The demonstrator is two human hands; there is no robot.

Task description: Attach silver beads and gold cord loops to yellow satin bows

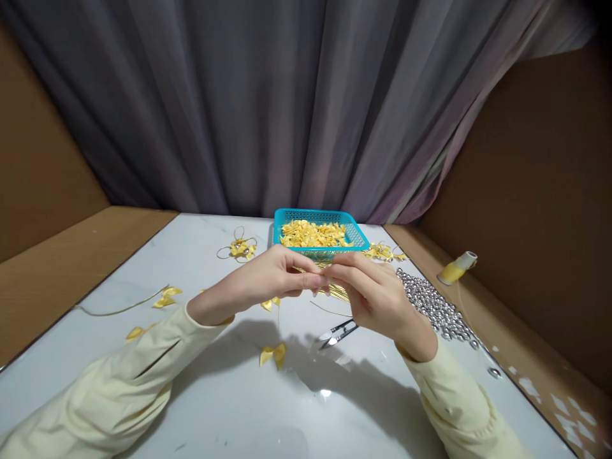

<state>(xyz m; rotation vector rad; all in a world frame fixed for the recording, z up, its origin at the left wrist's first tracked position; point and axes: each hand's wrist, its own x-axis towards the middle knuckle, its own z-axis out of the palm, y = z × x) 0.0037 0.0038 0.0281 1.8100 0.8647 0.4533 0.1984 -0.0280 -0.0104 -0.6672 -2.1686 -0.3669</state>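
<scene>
My left hand (287,274) and my right hand (375,296) meet above the middle of the table, thumbs and fingertips pinched together. Whatever they grip between them is too small and covered to make out. Just behind the fingers lies a bundle of gold wires (340,292). Below my right hand rest black-handled thread snips (337,334), blades pointing left. A yellow ribbon bow (273,355) lies in front of my left hand, and another bow (270,303) is partly covered by that hand.
A blue basket (361,238) of yellow bows stands at the back. Silver beads (433,306) spread at right, near a yellow thread spool (458,268). Wire loops with bows (241,247) lie back left. A cord with a bow (167,297) lies further left on the white table (229,395).
</scene>
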